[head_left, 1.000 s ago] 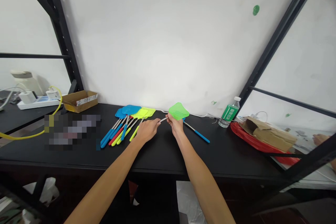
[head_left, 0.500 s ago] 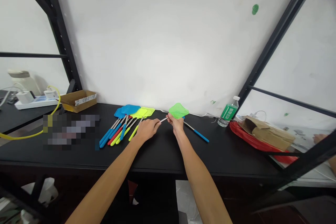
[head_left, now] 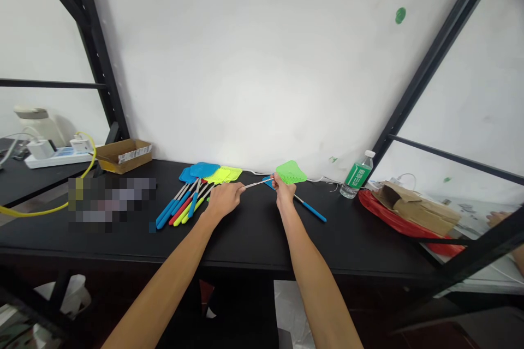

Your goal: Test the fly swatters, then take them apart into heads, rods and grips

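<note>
I hold a green fly swatter [head_left: 291, 173] between both hands above the black table [head_left: 254, 240]. My left hand [head_left: 224, 198] is closed round its handle end. My right hand [head_left: 285, 191] pinches the metal rod just under the green mesh head. A stretch of the thin silver rod [head_left: 257, 182] shows between the two hands. To the left lies a pile of several swatters [head_left: 196, 191] with blue and yellow heads and blue, red and yellow handles. Another swatter with a blue handle [head_left: 313, 211] lies on the table to the right of my right hand.
A green-labelled water bottle [head_left: 357, 175] stands at the back right beside a red bag with brown paper [head_left: 413, 211]. A small cardboard box [head_left: 123, 155] sits at the back left. Black rack posts [head_left: 96, 60] rise on both sides. Another person's hand [head_left: 497, 219] shows at the far right.
My right hand has moved to the right with the green head, and more of the silver rod shows between my hands. My left hand has stayed about where it was.
</note>
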### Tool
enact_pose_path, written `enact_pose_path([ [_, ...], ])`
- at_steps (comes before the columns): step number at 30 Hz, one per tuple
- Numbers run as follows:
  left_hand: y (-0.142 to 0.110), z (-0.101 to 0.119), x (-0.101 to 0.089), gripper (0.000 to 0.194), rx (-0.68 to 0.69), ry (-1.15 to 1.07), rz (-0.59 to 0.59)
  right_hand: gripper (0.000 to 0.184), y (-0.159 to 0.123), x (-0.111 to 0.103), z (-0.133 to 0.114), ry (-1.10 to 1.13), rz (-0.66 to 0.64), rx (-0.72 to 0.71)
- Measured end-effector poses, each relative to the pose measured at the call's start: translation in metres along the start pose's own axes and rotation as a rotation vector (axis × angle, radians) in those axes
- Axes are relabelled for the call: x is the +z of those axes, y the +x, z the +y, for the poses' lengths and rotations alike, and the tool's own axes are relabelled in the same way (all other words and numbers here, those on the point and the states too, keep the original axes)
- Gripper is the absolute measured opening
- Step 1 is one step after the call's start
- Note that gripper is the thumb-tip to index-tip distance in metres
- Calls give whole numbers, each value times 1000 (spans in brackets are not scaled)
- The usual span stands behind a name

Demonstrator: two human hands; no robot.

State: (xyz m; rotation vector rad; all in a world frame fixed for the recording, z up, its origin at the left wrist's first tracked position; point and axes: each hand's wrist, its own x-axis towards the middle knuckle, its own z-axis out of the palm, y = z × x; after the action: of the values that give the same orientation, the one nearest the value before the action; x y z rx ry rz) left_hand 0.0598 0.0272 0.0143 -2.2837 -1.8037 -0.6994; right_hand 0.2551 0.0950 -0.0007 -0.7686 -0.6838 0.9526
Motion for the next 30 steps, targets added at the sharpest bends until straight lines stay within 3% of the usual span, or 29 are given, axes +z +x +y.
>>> enact_pose_path([
  [5,0,-6,0,40,-14,31,-28,41,4,-5,0,-28,51,-88],
  [18,3,-21,0,33,-22,-21,4,41,17,-18,-6,7,227,-95],
  [24,3,-26,-1,29,-76,-73,83,40,15,-18,-4,18,210,-95],
  [30,-3,-14,-2,33,15,-119,78,38,9,-18,-11,101,106,6],
])
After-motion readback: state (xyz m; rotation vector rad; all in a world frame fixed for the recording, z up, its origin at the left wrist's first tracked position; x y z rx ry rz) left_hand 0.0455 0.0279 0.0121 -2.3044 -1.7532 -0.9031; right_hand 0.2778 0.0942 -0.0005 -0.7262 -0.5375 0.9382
